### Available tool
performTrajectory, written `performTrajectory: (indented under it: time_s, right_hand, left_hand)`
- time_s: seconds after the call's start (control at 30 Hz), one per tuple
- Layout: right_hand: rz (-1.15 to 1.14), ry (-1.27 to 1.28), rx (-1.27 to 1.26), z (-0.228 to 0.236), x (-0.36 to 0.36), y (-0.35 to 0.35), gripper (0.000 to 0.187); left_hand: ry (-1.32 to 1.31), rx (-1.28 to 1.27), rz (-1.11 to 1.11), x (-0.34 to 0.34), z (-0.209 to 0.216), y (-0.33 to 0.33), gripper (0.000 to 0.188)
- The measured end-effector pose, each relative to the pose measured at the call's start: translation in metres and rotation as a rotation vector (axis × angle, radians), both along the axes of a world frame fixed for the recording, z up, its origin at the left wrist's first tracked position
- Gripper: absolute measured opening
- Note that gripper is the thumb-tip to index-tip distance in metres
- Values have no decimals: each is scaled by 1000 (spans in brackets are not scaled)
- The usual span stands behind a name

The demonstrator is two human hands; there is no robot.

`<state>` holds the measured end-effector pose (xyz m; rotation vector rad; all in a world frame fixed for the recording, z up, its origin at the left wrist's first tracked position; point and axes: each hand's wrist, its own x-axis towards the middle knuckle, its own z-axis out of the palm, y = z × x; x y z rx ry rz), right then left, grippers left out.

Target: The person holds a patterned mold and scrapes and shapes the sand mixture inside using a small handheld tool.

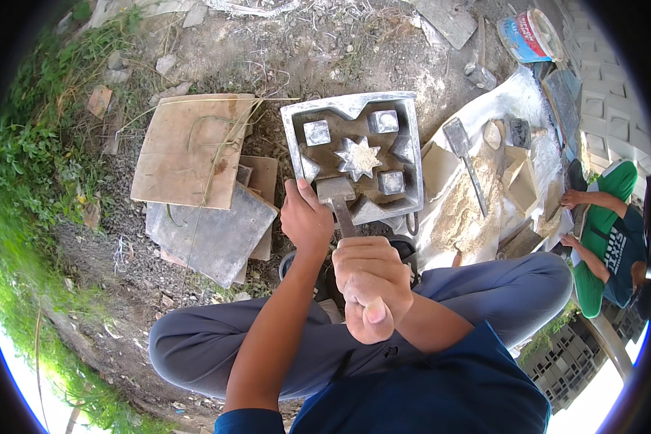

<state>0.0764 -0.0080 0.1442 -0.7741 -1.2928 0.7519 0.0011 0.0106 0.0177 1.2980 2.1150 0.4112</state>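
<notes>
A square grey mould lies on the ground in front of my folded legs. It has raised square blocks, pointed inner walls and a star-shaped piece in the middle with pale powder on top. My left hand grips the mould's near left corner. In my right hand, the fingers wrap round the handle of a tool with a flat, blocky grey head. That head rests over the mould's near side, between the corner and the star. My fist hides most of the handle.
Brown boards and a grey slab are stacked at left. On a white sheet at right lie sandy powder and a long-handled flat tool. Beyond are a paint bucket and another person.
</notes>
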Motion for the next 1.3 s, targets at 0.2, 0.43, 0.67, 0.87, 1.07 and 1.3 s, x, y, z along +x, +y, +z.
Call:
performTrajectory:
  time_s: [0.2,0.43,0.67,0.87,1.07,1.3]
  right_hand:
    - [-1,-75,14,-10,-12,8,52]
    - [-15,-43,47,-10,-6,13,52]
    - [-39,-101,34,-9,-9,8,46]
    - [-82,-104,92,-19,-4,11,43]
    - [-70,-160,112,-26,-1,10,56]
    - [-111,-153,57,-20,13,4,57]
  left_hand:
    - [-23,-57,12,-4,-1,0,41]
    - [-11,2,-3,2,0,3,43]
    - [3,-29,0,1,-3,2,42]
    - [17,30,7,0,-2,-1,41]
    - [-32,87,20,5,-4,-1,43]
    - [-4,78,1,6,-2,2,46]
